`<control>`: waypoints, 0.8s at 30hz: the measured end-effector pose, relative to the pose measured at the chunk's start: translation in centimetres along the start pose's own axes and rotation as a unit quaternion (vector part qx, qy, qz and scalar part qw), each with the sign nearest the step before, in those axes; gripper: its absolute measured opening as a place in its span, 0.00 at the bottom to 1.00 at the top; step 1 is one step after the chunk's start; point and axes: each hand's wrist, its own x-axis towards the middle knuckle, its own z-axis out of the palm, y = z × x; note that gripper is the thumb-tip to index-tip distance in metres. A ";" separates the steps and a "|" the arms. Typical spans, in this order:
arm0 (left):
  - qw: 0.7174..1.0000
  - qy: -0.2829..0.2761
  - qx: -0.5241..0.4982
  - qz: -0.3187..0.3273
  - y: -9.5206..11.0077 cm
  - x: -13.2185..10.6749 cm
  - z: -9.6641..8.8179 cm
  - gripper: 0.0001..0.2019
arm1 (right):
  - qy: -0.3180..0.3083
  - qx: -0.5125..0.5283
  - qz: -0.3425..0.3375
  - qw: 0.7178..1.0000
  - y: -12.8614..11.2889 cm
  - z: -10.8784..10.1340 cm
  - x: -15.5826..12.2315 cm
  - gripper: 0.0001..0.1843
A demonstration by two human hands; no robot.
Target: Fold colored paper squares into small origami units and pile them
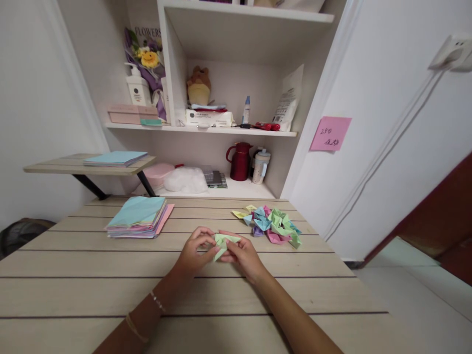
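Note:
A light green piece of folded paper [221, 242] is held just above the table between both hands. My left hand [197, 249] pinches its left edge with thumb and fingers. My right hand [243, 254] grips it from the right, the thumb pressed on top and the fingers behind. Parts of the paper are hidden by the fingers. Beyond my right hand lies a heap of folded paper pieces [275, 223] in green, blue, pink, yellow and purple. To the left sits a stack of coloured paper sheets [138, 212], a light blue one on top.
The slatted wooden table [177, 322] meets a white shelf unit [206, 130] at the back. A small raised stand [62, 166] at left bears more blue paper [116, 157]. A red jug [241, 162] and a cup [261, 167] stand behind. A pink note [331, 133] hangs on the right wall.

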 end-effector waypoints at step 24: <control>0.928 -0.065 -0.282 -0.236 -0.4 0.1 0.3 0.12 | 0.058 -0.032 -0.053 0.996 -0.4 -0.1 0.0 0.27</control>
